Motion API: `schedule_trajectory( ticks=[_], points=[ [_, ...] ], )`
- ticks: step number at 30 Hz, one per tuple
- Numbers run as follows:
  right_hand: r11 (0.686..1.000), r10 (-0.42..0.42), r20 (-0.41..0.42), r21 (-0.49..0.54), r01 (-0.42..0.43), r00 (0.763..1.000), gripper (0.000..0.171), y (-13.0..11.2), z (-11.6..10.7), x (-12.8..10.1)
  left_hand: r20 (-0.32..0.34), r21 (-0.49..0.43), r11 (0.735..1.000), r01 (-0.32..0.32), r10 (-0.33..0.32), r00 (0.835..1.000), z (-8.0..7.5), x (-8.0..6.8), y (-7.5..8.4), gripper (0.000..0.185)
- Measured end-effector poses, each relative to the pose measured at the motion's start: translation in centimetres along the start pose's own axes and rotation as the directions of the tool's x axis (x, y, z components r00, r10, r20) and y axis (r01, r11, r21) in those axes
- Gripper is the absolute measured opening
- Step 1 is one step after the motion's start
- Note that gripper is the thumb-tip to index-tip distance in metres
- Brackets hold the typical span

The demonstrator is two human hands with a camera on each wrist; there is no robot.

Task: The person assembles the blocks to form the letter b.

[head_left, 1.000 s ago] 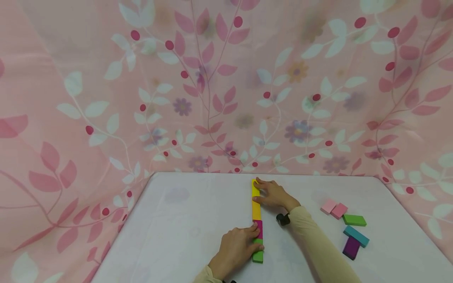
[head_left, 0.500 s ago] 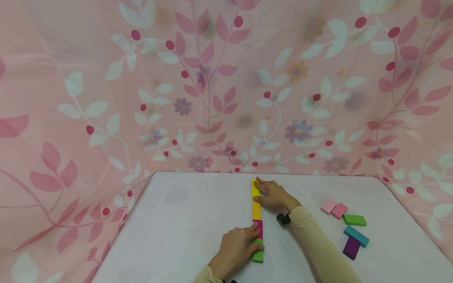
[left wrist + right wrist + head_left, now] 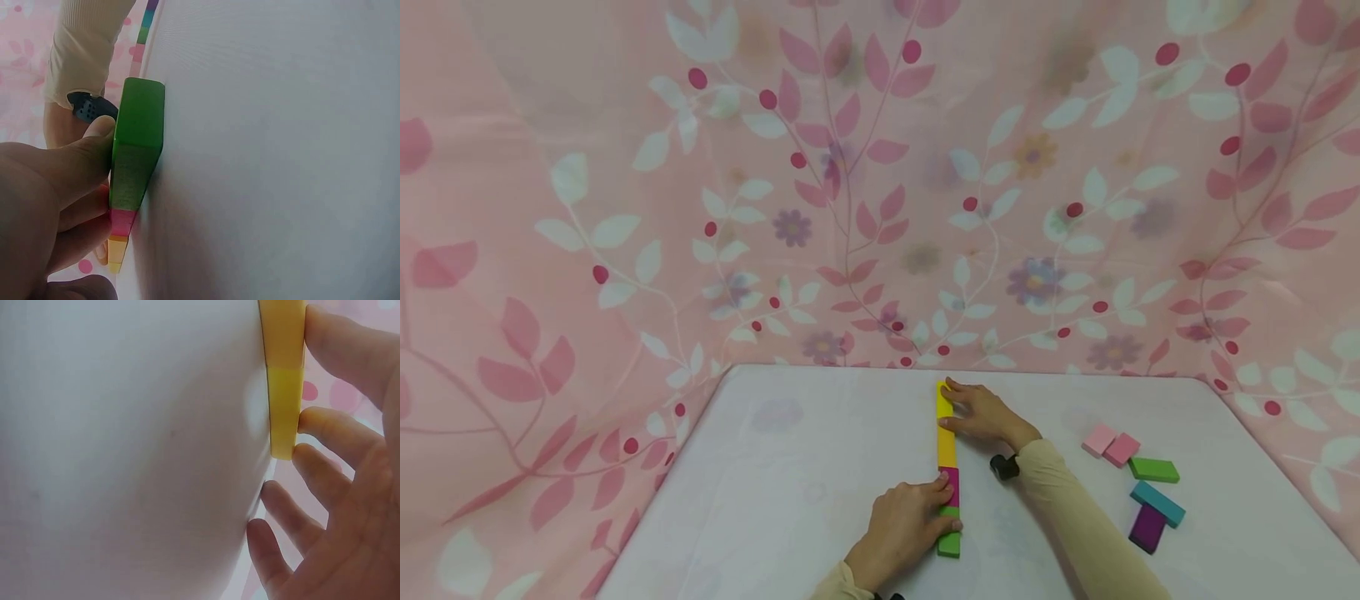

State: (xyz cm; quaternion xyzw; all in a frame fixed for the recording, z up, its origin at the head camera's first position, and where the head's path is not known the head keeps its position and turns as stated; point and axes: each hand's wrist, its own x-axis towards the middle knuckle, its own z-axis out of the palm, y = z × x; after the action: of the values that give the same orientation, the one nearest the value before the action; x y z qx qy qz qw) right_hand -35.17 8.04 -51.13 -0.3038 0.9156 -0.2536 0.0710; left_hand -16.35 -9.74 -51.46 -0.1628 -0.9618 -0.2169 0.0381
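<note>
1. Pink cloth printed with leaves, berries and small flowers hangs behind and to both sides of a white table [image 3: 790, 492].
2. Four blocks lie end to end in one straight row [image 3: 947, 467] near the middle of the table: a yellow block [image 3: 943, 401] at the far end, then an orange-yellow block [image 3: 946, 447], a magenta block [image 3: 951, 486] and a green block [image 3: 949, 544] at the near end.
3. The row's long axis runs from the person straight toward the far edge of the table, each block touching the next.
4. Five loose blocks lie well apart from the row on the right: a light pink block [image 3: 1098, 438] touching a deeper pink block [image 3: 1122, 449], a second green block [image 3: 1154, 470], a teal block [image 3: 1157, 503] and a purple block [image 3: 1147, 527] touching the teal one.
5. The left hand [image 3: 904, 525] rests against the left side of the row's near end, thumb pressed on the green block's side [image 3: 136, 156] and the other fingers lying loosely along the magenta one.
6. The right hand [image 3: 983, 414] is spread at the far end, its straight fingertips [image 3: 319, 422] touching the yellow block's right side.
7. A small black device [image 3: 1002, 467] sits at the right wrist, above a cream sleeve [image 3: 1075, 525].
</note>
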Motion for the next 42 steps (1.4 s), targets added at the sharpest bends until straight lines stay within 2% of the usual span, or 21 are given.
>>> schedule_trajectory(
  ticks=[7, 14, 16, 25, 31, 34, 42],
  points=[
    [0.997, -0.067, -0.001, -0.024, 0.067, 0.998, 0.07, 0.1, 0.1, 0.0, 0.013, 0.004, 1.0, -0.005, 0.005, 1.0, 0.1, 0.0, 0.0, 0.052],
    [0.993, -0.095, -0.031, 0.065, 0.097, 0.995, 0.062, 0.3, -0.3, -0.5, 0.006, 0.006, 1.0, -0.003, 0.003, 1.0, 0.0, -0.1, -0.1, 0.051],
    [0.994, -0.09, -0.026, 0.063, 0.091, 0.996, 0.061, 0.5, -0.6, -1.0, 0.007, 0.009, 1.0, -0.002, 0.002, 1.0, 0.0, -0.2, -0.1, 0.051],
    [0.996, -0.066, -0.01, -0.061, 0.066, 0.998, 0.064, 2.4, -3.2, -4.4, 0.0, -0.002, 1.0, 0.004, -0.004, 1.0, 0.1, -0.2, 0.0, 0.052],
    [0.984, -0.002, -0.008, -0.179, 0.0, 1.0, 0.07, 4.2, -6.3, -7.7, -0.005, -0.002, 1.0, -0.002, 0.002, 1.0, 0.0, -0.1, 0.0, 0.053],
    [0.982, 0.041, -0.01, -0.185, -0.042, 0.999, 0.072, 5.1, -7.6, -9.2, -0.016, 0.005, 1.0, -0.01, 0.01, 1.0, 0.0, -0.1, -0.1, 0.053],
    [0.983, 0.029, -0.012, -0.18, -0.031, 1.0, 0.071, 8.1, -8.5, -12.5, -0.027, -0.031, 0.999, -0.022, 0.021, 0.999, 0.2, -0.3, -0.2, 0.052]
  ],
)
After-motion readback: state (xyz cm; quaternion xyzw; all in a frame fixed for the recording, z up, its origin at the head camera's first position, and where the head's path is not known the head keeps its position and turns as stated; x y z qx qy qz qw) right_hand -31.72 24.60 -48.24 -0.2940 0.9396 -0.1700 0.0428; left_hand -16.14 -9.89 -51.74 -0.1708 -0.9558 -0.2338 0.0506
